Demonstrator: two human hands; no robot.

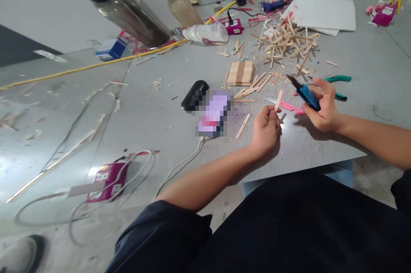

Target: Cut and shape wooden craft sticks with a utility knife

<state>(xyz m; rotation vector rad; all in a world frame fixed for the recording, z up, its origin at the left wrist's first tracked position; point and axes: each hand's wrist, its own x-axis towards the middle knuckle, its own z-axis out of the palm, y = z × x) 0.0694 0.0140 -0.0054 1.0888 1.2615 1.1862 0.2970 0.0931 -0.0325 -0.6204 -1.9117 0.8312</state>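
Observation:
My left hand (266,131) is closed around the lower end of a wooden craft stick (278,98), whose rounded tip points up. My right hand (324,108) grips a blue utility knife (307,95), its dark tip angled up and to the left, apart from the stick. Below and between the hands, a pink craft knife (290,107) with a thin metal blade lies on the table. Green-handled pliers (338,79) lie behind my right hand, partly hidden by it. Another craft stick (243,126) rests just left of my left hand.
A bundle of sticks (240,72) and a heap of stick pieces (287,44) lie farther back. To the left are a phone (215,112) with a cable, a black case (195,95) and a magenta box (107,182). A large bottle (131,14) stands behind.

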